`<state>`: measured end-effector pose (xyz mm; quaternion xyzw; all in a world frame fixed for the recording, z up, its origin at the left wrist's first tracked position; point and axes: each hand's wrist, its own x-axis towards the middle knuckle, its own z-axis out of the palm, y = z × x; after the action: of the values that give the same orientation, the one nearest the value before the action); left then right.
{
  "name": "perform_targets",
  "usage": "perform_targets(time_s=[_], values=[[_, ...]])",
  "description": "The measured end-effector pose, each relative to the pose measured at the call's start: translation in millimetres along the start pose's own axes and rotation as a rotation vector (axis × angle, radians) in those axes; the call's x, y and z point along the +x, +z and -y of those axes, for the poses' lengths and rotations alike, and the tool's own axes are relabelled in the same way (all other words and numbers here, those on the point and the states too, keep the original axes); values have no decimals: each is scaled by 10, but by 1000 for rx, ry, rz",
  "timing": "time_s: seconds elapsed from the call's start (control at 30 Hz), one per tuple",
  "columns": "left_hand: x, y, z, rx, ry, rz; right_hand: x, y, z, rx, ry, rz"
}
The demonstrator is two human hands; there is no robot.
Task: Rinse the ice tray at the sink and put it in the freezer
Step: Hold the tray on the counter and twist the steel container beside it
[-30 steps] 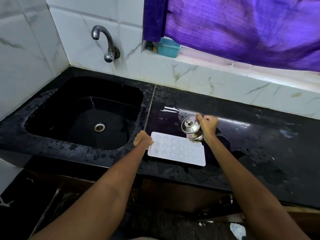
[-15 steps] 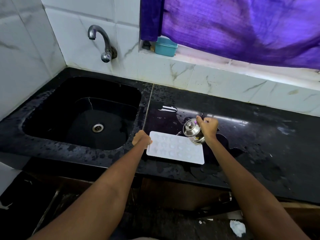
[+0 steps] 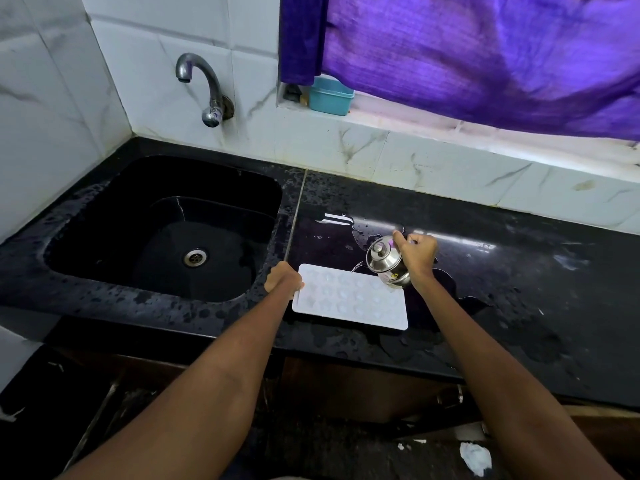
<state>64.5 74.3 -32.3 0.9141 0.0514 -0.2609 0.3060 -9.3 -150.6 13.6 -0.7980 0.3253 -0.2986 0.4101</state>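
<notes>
Tray: the white ice tray (image 3: 349, 297) lies flat on the wet black counter (image 3: 519, 289), just right of the sink (image 3: 162, 226), its cells facing up.
Left grip: the left hand (image 3: 283, 278) clasps the tray's left short edge, fingers curled around the rim.
Right grip: the right hand (image 3: 417, 252) clenches the handle of a small steel kettle (image 3: 386, 261), holding it tilted with the spout toward the tray's far right corner.
Kettle: lidded and shiny, it sits just left of the right hand and above the tray's far edge; whether it touches the tray cannot be told. A thin stream appears to leave the spout, though it is too fine to be certain.
Between the grips: the tray spans the gap from the left hand to just below the right hand.
Beyond the left grip: the sink basin, dark and wet, with a metal drain (image 3: 195, 256); a tap (image 3: 204, 88) is on the tiled wall above it.
Beyond the right grip: a puddle spreads on the counter to the right of the tray.
Far behind: a teal tub (image 3: 330, 97) stands on the window ledge under a purple curtain (image 3: 485, 53).
</notes>
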Motion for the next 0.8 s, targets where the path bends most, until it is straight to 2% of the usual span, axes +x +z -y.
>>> perform_targets(time_s=[0.37,0.6,0.8], values=[[-13,-5,-13,15,6,-9,22,18,-14,54,62,-11],[-9,-4,-17,8,13,1,75,-57,-17,325,269,-102],[4,20,-29,38,10,-24,146,-114,-43,368,294,-122]])
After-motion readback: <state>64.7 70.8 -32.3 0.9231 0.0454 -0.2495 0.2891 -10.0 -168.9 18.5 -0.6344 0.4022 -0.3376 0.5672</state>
